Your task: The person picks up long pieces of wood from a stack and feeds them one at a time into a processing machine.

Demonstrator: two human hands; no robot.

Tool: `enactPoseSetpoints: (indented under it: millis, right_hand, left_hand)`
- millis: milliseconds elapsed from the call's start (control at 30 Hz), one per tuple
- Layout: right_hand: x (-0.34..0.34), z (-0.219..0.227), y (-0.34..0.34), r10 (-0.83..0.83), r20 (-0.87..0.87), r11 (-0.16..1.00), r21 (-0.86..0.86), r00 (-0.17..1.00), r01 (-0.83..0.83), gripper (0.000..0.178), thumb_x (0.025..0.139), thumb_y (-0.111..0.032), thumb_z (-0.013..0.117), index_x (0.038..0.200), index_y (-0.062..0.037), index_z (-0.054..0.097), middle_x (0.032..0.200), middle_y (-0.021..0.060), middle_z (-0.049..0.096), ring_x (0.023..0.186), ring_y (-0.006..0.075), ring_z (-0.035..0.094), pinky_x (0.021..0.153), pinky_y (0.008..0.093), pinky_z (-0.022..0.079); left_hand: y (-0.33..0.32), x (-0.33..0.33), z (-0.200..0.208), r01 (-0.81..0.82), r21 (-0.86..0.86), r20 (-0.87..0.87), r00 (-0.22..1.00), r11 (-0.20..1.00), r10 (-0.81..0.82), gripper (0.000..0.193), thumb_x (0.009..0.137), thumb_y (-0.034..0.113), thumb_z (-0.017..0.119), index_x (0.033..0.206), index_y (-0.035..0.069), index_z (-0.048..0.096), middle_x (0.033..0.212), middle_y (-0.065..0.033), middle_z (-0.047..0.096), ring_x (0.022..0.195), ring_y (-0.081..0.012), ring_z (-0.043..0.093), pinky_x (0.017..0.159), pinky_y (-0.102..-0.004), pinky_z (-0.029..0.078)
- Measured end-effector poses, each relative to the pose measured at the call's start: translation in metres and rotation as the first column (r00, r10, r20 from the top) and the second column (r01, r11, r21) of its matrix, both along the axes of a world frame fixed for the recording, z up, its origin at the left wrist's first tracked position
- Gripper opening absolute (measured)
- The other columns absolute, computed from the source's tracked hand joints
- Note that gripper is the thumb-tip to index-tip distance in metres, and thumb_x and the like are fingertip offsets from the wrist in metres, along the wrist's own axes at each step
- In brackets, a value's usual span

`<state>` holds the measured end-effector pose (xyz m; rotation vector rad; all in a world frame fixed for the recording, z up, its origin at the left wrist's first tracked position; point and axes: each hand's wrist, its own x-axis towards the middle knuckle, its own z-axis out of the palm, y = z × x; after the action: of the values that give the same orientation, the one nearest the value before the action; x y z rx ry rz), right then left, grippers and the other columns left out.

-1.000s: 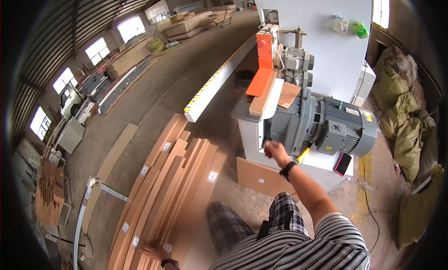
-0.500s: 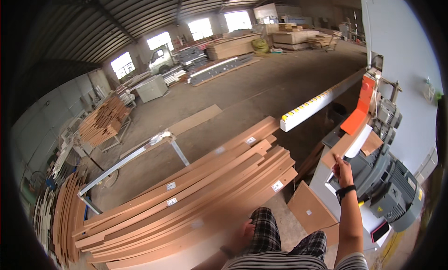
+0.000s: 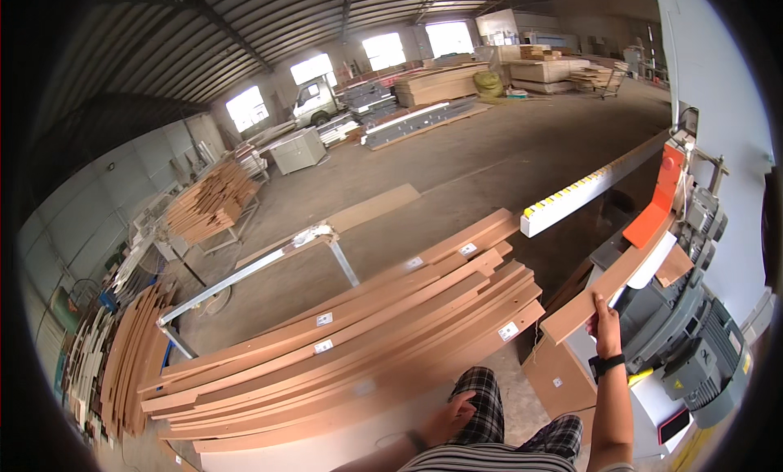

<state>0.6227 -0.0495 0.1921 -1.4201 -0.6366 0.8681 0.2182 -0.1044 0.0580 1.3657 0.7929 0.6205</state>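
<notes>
My right hand (image 3: 605,332), with a dark band on its wrist, grips the edge of a long brown wooden board (image 3: 569,313). The board slants beneath an orange guard (image 3: 654,211) on the machine at right. Its near end sticks out past my fingers, while its far part is hidden by the guard. My left hand (image 3: 449,419) is over my lap, near the plaid trousers, slightly blurred. Its fingers are loosely apart and nothing shows in them. Left of it lies a stack of long brown boards (image 3: 391,325), several with white labels.
A grey motor (image 3: 705,362) stands right of my right arm, with a phone (image 3: 674,425) near it. A white rail with yellow rollers (image 3: 587,186) extends beyond the stack. A metal frame (image 3: 245,274) stands at left. Another brown panel (image 3: 558,382) leans below the machine.
The held board has come out toward me, its near end now well past my right hand. That hand has moved nearer, away from the guard. The whole view has shifted.
</notes>
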Motion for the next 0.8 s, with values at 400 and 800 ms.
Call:
enactPoseSetpoints:
  millis: [400, 800]
  right_hand:
    - [-0.082, -0.007, -0.036, 0.275, -0.155, 0.962, 0.034, 0.949, -0.273, 0.054, 0.096, -0.048, 0.039, 0.075, -0.0025, 0.058, 0.063, 0.0091, 0.061, 0.051, 0.0166, 0.058, 0.049, 0.0265, 0.046]
    - [-0.080, -0.008, -0.029, 0.185, -0.268, 0.983, 0.044, 0.945, -0.180, 0.047, 0.089, -0.048, 0.054, 0.070, -0.0051, 0.058, 0.058, 0.0053, 0.059, 0.047, 0.0142, 0.054, 0.047, 0.0243, 0.044]
  left_hand:
    - [-0.009, 0.025, 0.058, 0.162, 0.529, -0.253, 0.967, 0.833, -0.027, 0.035, 0.099, 0.026, 0.046, 0.126, 0.004, 0.047, 0.098, -0.0142, 0.064, 0.094, -0.0208, 0.063, 0.085, -0.0326, 0.047]
    - [-0.011, 0.039, 0.097, 0.109, 0.331, -0.031, 0.994, 0.937, -0.105, 0.032, 0.102, 0.021, 0.039, 0.125, 0.000, 0.046, 0.093, -0.0079, 0.061, 0.088, -0.0133, 0.060, 0.081, -0.0260, 0.048]
